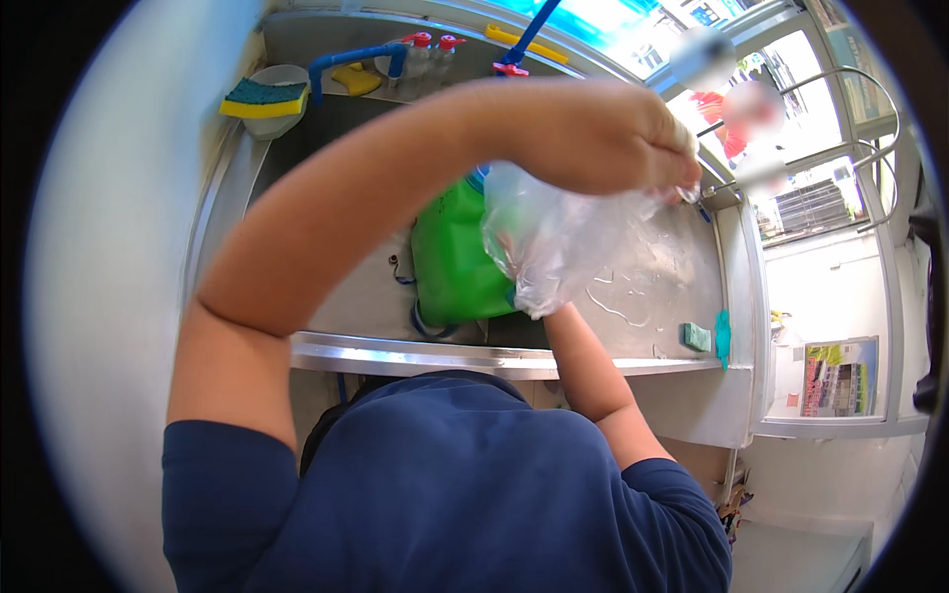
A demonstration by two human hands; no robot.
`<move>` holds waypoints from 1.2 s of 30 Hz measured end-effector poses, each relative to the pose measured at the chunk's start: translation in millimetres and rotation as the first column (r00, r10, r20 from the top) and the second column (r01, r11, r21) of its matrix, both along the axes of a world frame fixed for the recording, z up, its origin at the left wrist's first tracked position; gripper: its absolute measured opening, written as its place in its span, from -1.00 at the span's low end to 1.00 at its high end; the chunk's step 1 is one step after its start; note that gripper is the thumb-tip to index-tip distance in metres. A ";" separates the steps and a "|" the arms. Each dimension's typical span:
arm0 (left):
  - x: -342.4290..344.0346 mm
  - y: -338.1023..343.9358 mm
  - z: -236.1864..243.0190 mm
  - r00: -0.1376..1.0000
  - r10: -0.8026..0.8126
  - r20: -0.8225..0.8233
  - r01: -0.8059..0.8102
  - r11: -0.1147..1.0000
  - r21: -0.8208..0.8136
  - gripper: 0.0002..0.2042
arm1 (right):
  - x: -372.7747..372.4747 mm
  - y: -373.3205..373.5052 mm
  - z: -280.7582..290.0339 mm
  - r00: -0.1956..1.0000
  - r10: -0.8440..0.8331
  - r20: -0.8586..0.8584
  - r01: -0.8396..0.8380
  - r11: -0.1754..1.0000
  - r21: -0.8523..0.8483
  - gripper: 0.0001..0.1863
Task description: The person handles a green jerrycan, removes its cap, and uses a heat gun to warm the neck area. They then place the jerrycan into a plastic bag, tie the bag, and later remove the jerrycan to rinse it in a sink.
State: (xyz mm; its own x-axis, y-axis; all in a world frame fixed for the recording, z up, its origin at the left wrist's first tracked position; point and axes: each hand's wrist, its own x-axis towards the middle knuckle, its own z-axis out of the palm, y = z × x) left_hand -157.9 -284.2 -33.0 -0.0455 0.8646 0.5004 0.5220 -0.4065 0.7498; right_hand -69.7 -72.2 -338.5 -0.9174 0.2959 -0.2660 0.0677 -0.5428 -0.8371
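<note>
My left arm reaches across to the right, and my left hand (618, 143) pinches the edge of a clear plastic bag (578, 222). The bag hangs from those fingers, crumpled, down to my right wrist. Skin of my right hand (509, 245) shows faintly through the plastic; its fingers are blurred, and I cannot tell whether it is inside the bag or behind it. Close to that hand stands a green plastic jerrycan (450, 257), partly covered by my left arm and the bag. A bit of blue shows at its top.
The jerrycan stands in a metal sink (657, 262) with wet streaks. A green sponge (695, 337) lies at right. Back left are a bowl (272, 126) with a yellow-green sponge (265, 99), a blue pipe (341, 59) and two red-topped bottles (419, 61). The sink's front rim (395, 354) crosses before me.
</note>
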 end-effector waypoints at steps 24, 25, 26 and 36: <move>-29.3 115.5 -227.0 0.510 0.585 0.631 -0.387 0.811 -0.439 -0.76 | 2.3 46.5 89.1 0.983 0.160 0.084 -0.072 -0.084 0.994 -0.65; -31.3 123.7 -209.2 0.635 0.670 0.385 -0.562 0.743 -0.364 -0.79 | -6.8 57.8 112.4 0.964 0.266 -0.019 0.068 -0.178 0.982 -0.77; -45.2 126.6 -189.7 0.696 0.594 0.404 -0.516 0.805 -0.294 -0.75 | -14.3 64.6 131.3 0.930 0.339 -0.141 0.236 -0.258 0.937 -0.80; -66.0 68.6 -229.3 0.794 0.249 -0.555 -0.542 0.705 -0.458 -0.60 | 45.2 55.6 147.8 0.985 -0.010 0.174 -0.171 0.116 0.978 -0.67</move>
State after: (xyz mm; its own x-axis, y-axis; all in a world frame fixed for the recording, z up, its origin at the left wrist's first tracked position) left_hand -223.9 -215.6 -262.3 -0.3657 0.9304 -0.0231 0.8422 0.3414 0.4173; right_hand -24.5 -16.6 -190.7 -0.9463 0.3074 0.1002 0.1845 0.7678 -0.6136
